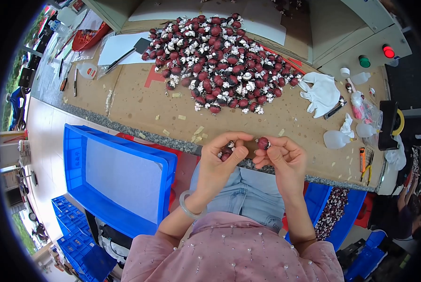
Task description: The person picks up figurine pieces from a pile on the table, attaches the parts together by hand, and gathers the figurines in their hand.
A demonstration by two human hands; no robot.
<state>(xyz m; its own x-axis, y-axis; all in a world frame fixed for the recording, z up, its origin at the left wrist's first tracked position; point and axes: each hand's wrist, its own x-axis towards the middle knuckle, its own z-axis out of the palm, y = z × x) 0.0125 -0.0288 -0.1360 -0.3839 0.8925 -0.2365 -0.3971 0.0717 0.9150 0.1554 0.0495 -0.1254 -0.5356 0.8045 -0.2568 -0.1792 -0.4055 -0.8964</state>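
A small dark-red and white figurine charm (263, 143) is pinched between the fingertips of my right hand (285, 159), just over the table's front edge. My left hand (222, 162) curls around another such charm (227, 151), partly hidden by the thumb and fingers. The left index fingertip points toward the charm in the right hand, close to its small metal end. Beyond both hands lies a large heap of the same red, black and white charms (220, 66), with metal loops showing on some.
A blue tray (166, 188) stands left of my lap; a blue bin of charms (332, 211) is at my right. On the table's right lie a white glove (321, 91), squeeze bottles (336, 139), an orange cutter (362, 160) and yellow pliers (369, 170). A machine housing has lit buttons (388, 51).
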